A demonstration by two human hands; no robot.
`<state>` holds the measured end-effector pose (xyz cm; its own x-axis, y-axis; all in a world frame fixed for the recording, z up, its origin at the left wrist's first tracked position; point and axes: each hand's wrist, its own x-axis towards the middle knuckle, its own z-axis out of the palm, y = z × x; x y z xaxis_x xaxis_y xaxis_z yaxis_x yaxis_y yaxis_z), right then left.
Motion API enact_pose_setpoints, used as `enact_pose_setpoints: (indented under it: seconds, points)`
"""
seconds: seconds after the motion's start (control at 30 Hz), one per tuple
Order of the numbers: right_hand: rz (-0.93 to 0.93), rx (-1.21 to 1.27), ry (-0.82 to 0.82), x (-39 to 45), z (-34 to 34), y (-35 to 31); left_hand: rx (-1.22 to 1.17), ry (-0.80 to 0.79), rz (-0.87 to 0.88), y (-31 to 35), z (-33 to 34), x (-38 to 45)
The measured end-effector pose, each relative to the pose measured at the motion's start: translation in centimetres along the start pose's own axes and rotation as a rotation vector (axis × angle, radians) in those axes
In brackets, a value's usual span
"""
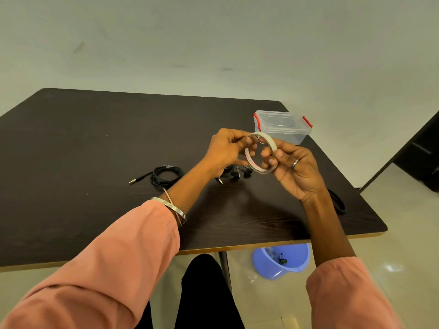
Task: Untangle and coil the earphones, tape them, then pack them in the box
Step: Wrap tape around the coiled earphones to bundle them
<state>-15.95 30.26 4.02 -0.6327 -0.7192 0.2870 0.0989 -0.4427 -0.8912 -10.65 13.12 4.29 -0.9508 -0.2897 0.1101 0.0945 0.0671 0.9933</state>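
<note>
Tape roll (261, 153): thin pale ring, held in the air above the dark table (95, 143), between both hands, just in front of the box.

Left hand (225, 150): fingers curled, thumb and fingertips pinching the ring's upper left edge. Two metal bangles (174, 208) on the wrist, against a pink sleeve (114, 257).

Right hand (294, 169): palm up, fingers curled through and round the ring's right side, thumb pressed on the outer rim. A ring (294, 164) on one finger.

Coiled earphones (166, 175): black cable in a loop on the table, left of the hands, plug pointing left.

Second earphones (237, 173): buds and a plug lying on the table below the hands, partly hidden.

Box (283, 125): clear plastic, red clips, lid on, standing towards the table's far right.

Blue bucket (281, 261): on the floor below the table's near edge.
</note>
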Motion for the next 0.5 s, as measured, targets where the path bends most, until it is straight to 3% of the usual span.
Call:
enact_pose_setpoints:
  seconds: [0.07, 0.23, 0.33, 0.5]
  points:
    - [0.004, -0.026, 0.071, 0.2, 0.2, 0.2, 0.191, 0.041, 0.062, -0.3, 0.2, 0.3]
    - [0.008, -0.235, 0.303, 0.7, 1.2, 0.3, 0.760, 0.055, 0.510, 0.0, 0.4, 0.4]
    - [0.026, -0.294, 0.377, 0.8, 1.6, 0.1, 0.844, 0.049, 0.600, 0.3, 0.3, 0.2]
    - [0.059, -0.195, 0.313, 0.9, 1.8, 0.2, 0.875, 0.145, 0.634, -0.3, 0.0, 0.0]
